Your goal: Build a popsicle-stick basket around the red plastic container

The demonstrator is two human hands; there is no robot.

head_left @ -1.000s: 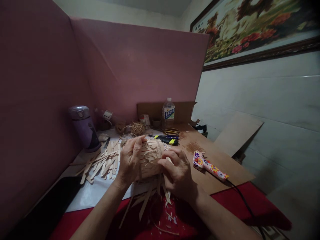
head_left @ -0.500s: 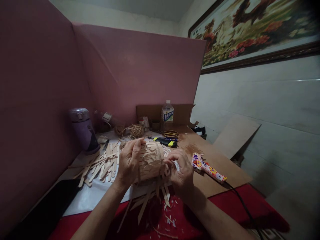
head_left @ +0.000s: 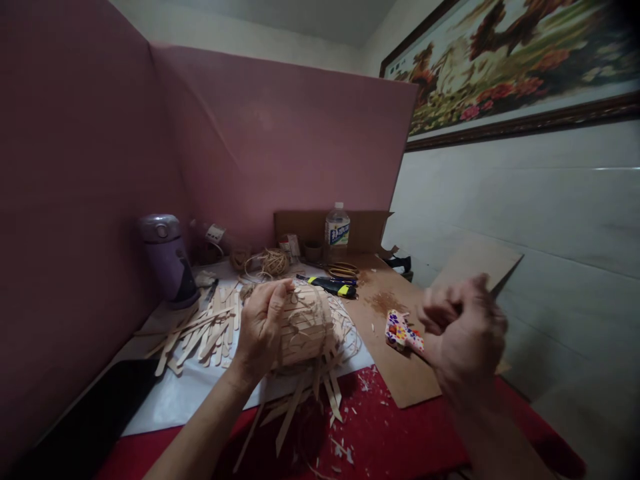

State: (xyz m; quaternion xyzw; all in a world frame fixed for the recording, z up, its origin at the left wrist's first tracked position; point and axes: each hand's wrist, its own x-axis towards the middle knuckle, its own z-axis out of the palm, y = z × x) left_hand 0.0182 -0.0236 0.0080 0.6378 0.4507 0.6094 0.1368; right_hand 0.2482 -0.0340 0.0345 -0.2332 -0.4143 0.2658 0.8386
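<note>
A barrel-like cylinder of flat wooden craft sticks [head_left: 305, 337], wound with twine, lies on its side at the middle of the table. My left hand [head_left: 263, 327] grips its left end, thumb on top and fingers over the far side. Out to the right, apart from the cylinder, my right hand [head_left: 463, 327] is raised above the cardboard with its fingers curled in. Motion blurs it, and whatever those fingers may hold is hidden. Just left of that hand lies a flower-patterned glue gun [head_left: 400, 331], its handle partly covered by the hand.
Loose craft sticks [head_left: 215, 333] are spread to the left; cut pieces and shavings lie in front. A yellow-and-black utility knife [head_left: 330, 287], scissors [head_left: 343, 269] and a twine ball [head_left: 275, 262] sit behind. Further back stand a purple flask [head_left: 167, 260] and a plastic bottle [head_left: 339, 230].
My right hand has left the right end of the cylinder and swung right and up over the glue gun's handle. The left hand keeps its hold on the cylinder.
</note>
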